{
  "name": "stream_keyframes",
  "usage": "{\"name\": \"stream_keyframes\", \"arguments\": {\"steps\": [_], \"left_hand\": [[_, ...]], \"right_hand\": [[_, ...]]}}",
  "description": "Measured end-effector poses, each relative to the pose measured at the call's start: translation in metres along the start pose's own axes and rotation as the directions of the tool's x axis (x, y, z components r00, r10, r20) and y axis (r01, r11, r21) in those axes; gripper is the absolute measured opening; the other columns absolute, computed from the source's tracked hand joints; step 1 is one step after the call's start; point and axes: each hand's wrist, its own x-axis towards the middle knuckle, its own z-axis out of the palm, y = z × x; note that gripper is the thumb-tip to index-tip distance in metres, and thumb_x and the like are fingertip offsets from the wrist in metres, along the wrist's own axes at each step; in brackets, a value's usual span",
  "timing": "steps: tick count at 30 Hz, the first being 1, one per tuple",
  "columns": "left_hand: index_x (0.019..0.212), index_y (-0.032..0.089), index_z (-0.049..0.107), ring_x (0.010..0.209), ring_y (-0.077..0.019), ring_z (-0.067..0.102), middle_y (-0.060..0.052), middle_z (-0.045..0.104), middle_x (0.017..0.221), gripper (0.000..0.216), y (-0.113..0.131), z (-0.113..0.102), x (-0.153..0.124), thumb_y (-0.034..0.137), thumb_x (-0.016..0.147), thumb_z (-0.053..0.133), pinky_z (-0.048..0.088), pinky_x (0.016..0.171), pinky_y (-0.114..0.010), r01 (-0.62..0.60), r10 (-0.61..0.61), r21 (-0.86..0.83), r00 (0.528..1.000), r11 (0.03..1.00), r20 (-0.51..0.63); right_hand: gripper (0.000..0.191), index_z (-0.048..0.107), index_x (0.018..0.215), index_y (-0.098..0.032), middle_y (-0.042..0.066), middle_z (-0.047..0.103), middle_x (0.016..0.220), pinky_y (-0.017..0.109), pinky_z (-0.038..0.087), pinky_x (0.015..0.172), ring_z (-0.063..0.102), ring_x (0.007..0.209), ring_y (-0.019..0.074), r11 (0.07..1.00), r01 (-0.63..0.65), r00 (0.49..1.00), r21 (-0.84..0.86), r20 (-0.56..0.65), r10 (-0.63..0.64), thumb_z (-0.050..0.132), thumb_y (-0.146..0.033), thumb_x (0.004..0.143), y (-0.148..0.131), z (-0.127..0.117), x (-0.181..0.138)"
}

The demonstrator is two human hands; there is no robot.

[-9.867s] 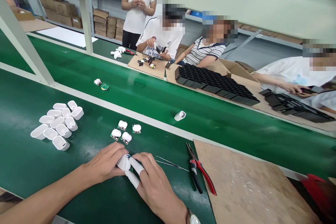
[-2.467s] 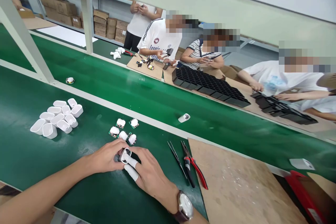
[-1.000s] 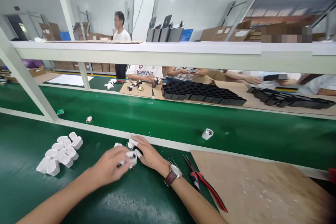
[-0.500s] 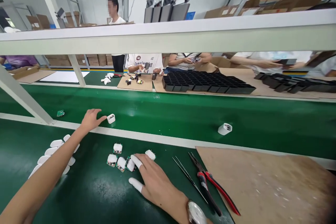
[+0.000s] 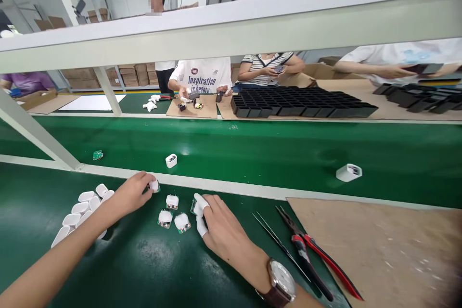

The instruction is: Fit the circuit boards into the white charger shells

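My left hand [image 5: 134,193] is closed, fingertips on a small circuit board with a white pad [image 5: 155,186] near the white rail. Finger and thumb of my right hand [image 5: 225,224], both in white finger cots, pinch another such circuit board [image 5: 194,206] at the bench surface. Between the hands lie three more padded boards [image 5: 172,201]. Rows of white plastic casings [image 5: 81,208] stand at the left, partly hidden by my left forearm. Tweezers [image 5: 279,243] and red-black long-nose pliers [image 5: 306,248] rest right of my right hand.
Beyond the white rail [image 5: 216,190], the green belt [image 5: 252,154] carries two white casings [image 5: 171,160] and a bare circuit board [image 5: 97,155]. Cardboard [image 5: 390,240] covers the bench at right. A shelf beam [image 5: 231,33] crosses above. Co-workers sit opposite, behind black trays [image 5: 299,102].
My left hand has come back from beside the casing on the belt and now holds a board. My right finger and thumb have closed on a board. The view has shifted.
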Motion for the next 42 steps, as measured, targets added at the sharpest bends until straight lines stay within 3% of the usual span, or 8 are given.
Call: {"name": "stream_keyframes", "arguments": {"steps": [4, 7, 12, 18, 26, 32, 37, 42], "left_hand": [[0.108, 0.021, 0.065, 0.088, -0.0248, 0.069, -0.007, 0.07, 0.102, 0.017, 0.02, 0.009, -0.016, 0.029, 0.093, 0.06, 0.054, 0.078, -0.035, 0.054, -0.039, -0.066, 0.978, 0.996, 0.204], [0.107, 0.023, 0.07, 0.087, -0.0237, 0.071, -0.005, 0.074, 0.099, 0.034, 0.001, -0.005, -0.008, 0.051, 0.088, 0.072, 0.055, 0.075, -0.032, 0.07, -0.011, -0.189, 0.955, 0.98, 0.297], [0.125, 0.021, 0.069, 0.135, -0.0402, 0.055, -0.018, 0.066, 0.139, 0.05, -0.105, -0.048, 0.017, 0.054, 0.088, 0.066, 0.043, 0.113, -0.053, 0.231, -0.204, 0.164, 0.964, 0.959, -0.17], [0.129, 0.016, 0.065, 0.122, -0.0426, 0.065, -0.02, 0.073, 0.122, 0.062, -0.184, -0.058, 0.025, 0.052, 0.079, 0.071, 0.052, 0.101, -0.052, 0.536, -0.505, 0.135, 0.837, 0.833, -0.21], [0.121, 0.019, 0.064, 0.097, -0.0247, 0.074, -0.012, 0.072, 0.113, 0.038, -0.115, -0.027, 0.033, 0.029, 0.085, 0.066, 0.059, 0.092, -0.039, 0.287, -0.309, -0.153, 0.94, 0.946, -0.143], [0.109, 0.022, 0.061, 0.1, -0.0197, 0.073, -0.006, 0.074, 0.109, 0.026, -0.033, 0.01, -0.013, 0.023, 0.085, 0.069, 0.059, 0.091, -0.032, 0.02, -0.016, -0.353, 1.0, 0.935, 0.016], [0.1, 0.021, 0.066, 0.111, -0.0327, 0.066, -0.012, 0.072, 0.11, 0.02, -0.024, 0.013, -0.024, 0.038, 0.089, 0.067, 0.052, 0.1, -0.049, 0.043, -0.053, -0.224, 0.998, 0.974, -0.039], [0.101, 0.023, 0.073, 0.111, -0.0323, 0.068, -0.01, 0.076, 0.11, 0.03, -0.015, -0.012, -0.026, 0.05, 0.092, 0.065, 0.053, 0.101, -0.044, 0.021, -0.024, -0.186, 1.0, 0.982, -0.012]], "right_hand": [[0.024, 0.068, 0.109, -0.01, 0.021, 0.062, 0.12, 0.056, 0.055, 0.094, 0.057, 0.11, 0.0363, 1.0, 0.018, 0.997, 0.001, 0.072, -0.018, 0.054, -0.006, 0.09, 0.013, 0.001, 0.019], [0.041, 0.058, 0.138, -0.012, 0.021, 0.057, 0.142, 0.058, 0.049, 0.109, 0.051, 0.133, 0.0357, 0.986, 0.064, 0.984, 0.153, 0.157, -0.089, 0.052, -0.014, 0.098, 0.025, -0.001, 0.024], [0.094, 0.027, 0.163, -0.018, 0.022, 0.024, 0.169, 0.059, 0.038, 0.122, 0.026, 0.157, 0.0373, 0.96, -0.04, 0.986, 0.276, 0.168, -0.007, 0.076, -0.053, 0.09, 0.045, -0.01, -0.002], [0.131, 0.019, 0.166, -0.017, 0.027, 0.02, 0.17, 0.063, 0.034, 0.123, 0.023, 0.157, 0.0426, 0.963, 0.03, 0.986, 0.267, 0.152, -0.073, 0.094, -0.06, 0.066, 0.041, 0.02, -0.002], [0.111, 0.03, 0.163, -0.014, 0.023, 0.041, 0.162, 0.059, 0.034, 0.124, 0.04, 0.15, 0.0386, 0.928, 0.143, 0.964, 0.343, 0.166, -0.21, 0.089, -0.052, 0.077, -0.012, 0.051, 0.055], [0.102, 0.032, 0.162, -0.015, 0.022, 0.033, 0.167, 0.056, 0.039, 0.122, 0.033, 0.154, 0.0375, 0.953, 0.09, 0.979, 0.29, 0.148, -0.138, 0.085, -0.051, 0.083, 0.005, 0.032, 0.029], [0.044, 0.05, 0.149, -0.026, 0.012, 0.06, 0.145, 0.053, 0.05, 0.11, 0.056, 0.135, 0.0292, 0.97, 0.111, 0.991, 0.216, 0.05, -0.125, 0.053, -0.021, 0.105, 0.015, 0.017, -0.001], [0.025, 0.062, 0.126, -0.018, 0.012, 0.067, 0.111, 0.048, 0.059, 0.084, 0.064, 0.095, 0.0279, 0.995, 0.087, 0.996, 0.055, -0.034, -0.085, 0.054, -0.023, 0.104, 0.004, 0.017, -0.016]]}}
